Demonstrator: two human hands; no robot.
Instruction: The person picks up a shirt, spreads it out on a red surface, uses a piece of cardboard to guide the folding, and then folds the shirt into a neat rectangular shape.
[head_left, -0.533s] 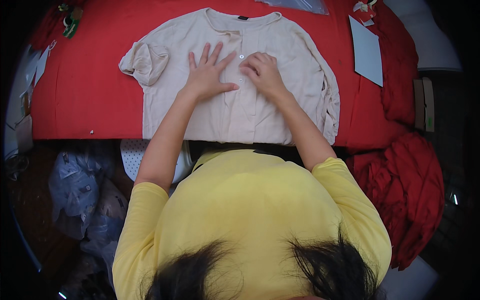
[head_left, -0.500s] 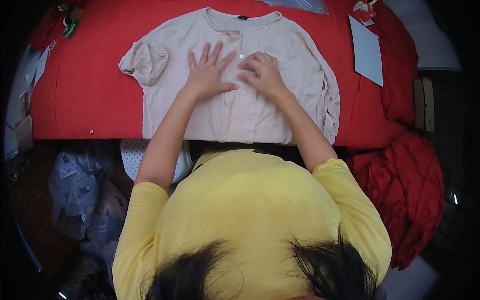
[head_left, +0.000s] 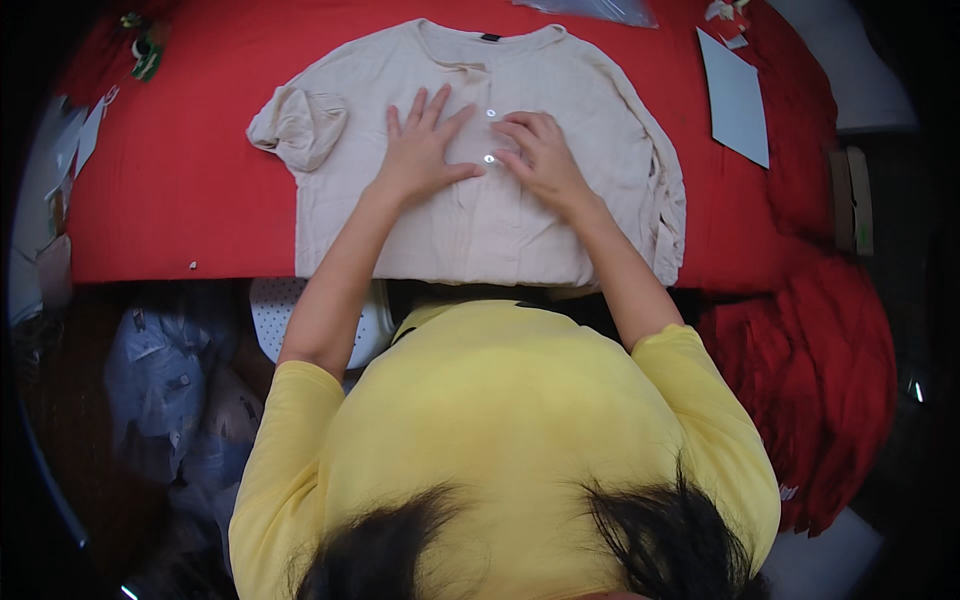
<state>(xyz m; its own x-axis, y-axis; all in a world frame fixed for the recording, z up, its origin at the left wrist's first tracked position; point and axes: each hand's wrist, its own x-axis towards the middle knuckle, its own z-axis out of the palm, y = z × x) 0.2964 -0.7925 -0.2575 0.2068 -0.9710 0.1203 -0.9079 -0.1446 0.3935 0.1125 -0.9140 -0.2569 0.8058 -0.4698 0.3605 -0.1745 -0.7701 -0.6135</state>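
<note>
A cream blouse lies spread face up, its neckline at the far side and its hem along the near table edge. Its left sleeve is bunched up. My left hand rests flat with fingers spread on the blouse, left of the front placket. To the right of the placket, my right hand touches the cloth, fingers bent, thumb apart from them, and nothing visible in it. Between the two hands show an upper white button and a lower white button.
The table bears a red cloth. A pale card lies right of the blouse, and clear plastic at the far edge. Red fabric hangs at the right; plastic bags and a perforated white seat sit below the table.
My right hand has moved slightly down and its thumb and fingers have spread a little. A lower button now shows beside it. My left hand stays flat; the whole view has shifted slightly.
</note>
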